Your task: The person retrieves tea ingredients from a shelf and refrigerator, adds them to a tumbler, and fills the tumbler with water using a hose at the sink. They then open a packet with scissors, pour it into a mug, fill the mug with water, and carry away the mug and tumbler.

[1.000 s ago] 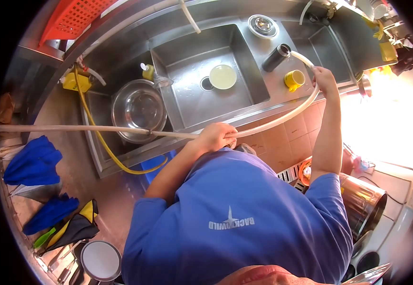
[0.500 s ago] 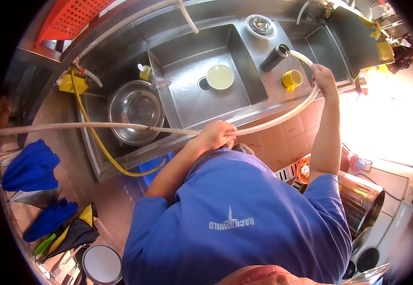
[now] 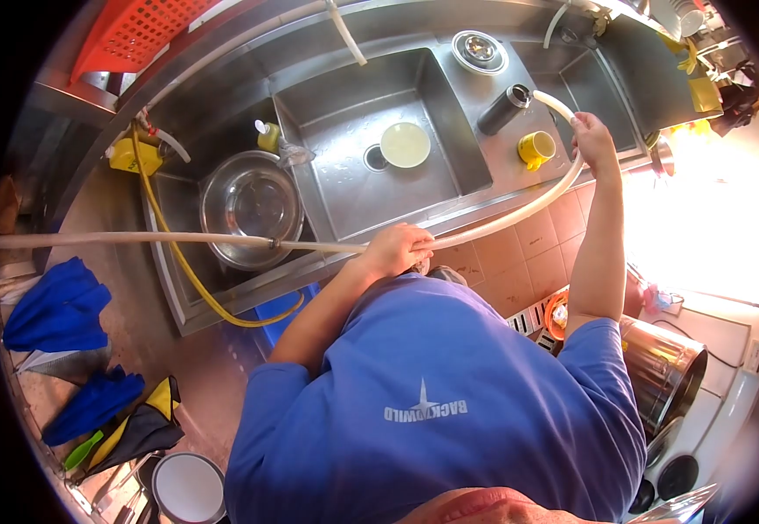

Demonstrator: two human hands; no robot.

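Observation:
A long pale hose (image 3: 506,221) runs across in front of the sinks, from the far left to the right-hand counter. My left hand (image 3: 397,249) is closed around its middle, close to my body. Nearer the end, my right hand (image 3: 591,140) grips the hose, and its tip points at the mouth of a dark metal flask (image 3: 503,110). The flask appears tilted in this view; whether the tip touches it I cannot tell. A yellow mug (image 3: 536,150) stands on the counter between the flask and my right hand.
A pale green bowl (image 3: 405,145) sits in the middle sink (image 3: 344,196) beside the drain. The left basin holds a large steel bowl (image 3: 253,205). A yellow hose (image 3: 174,253) hangs over its edge. A round steel lid (image 3: 480,51) lies behind the flask.
Almost nothing differs. Both hands keep their hold on the hose, and the flask and mug stay in place; the view shifts very slightly.

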